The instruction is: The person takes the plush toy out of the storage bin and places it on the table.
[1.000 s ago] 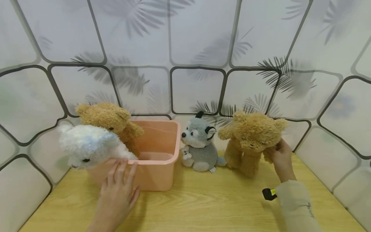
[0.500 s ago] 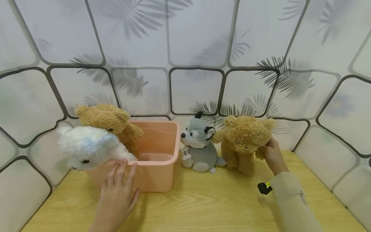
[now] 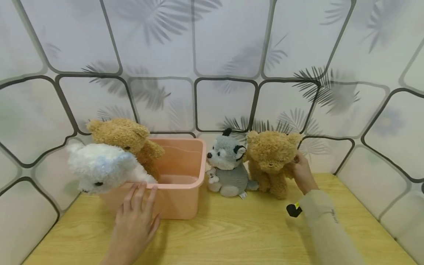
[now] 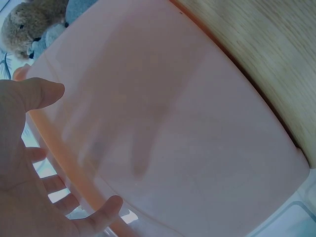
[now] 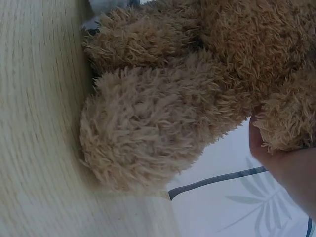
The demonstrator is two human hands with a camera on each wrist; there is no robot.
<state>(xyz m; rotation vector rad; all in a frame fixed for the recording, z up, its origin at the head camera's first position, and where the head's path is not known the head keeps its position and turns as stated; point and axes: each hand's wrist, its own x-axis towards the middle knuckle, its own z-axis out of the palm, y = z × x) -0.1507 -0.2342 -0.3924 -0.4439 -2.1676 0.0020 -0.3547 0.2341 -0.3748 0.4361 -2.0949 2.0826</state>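
A brown teddy bear [image 3: 273, 154] sits on the table at the right, beside a grey husky plush [image 3: 228, 165] with a white bone-shaped tag. My right hand [image 3: 302, 171] grips the bear's arm from the side; most of its fingers are hidden behind the fur. In the right wrist view the bear's leg [image 5: 143, 128] fills the middle. My left hand [image 3: 134, 217] rests its outstretched fingers on the front rim of a pink plastic tub [image 3: 180, 202]. Inside the tub, a second brown teddy bear [image 3: 122, 134] leans at the left. A white plush [image 3: 102, 167] hangs over the tub's front left rim.
All of this stands on a wood-grain table [image 3: 215, 235]. Patterned wall covering [image 3: 226, 103] rises close behind and along both sides. A small black object [image 3: 293, 210] sits at my right sleeve [image 3: 319, 209].
My right hand has moved the teddy bear leftward until it overlaps the husky plush in view. My left hand, the tub and the plushes in it stay put.
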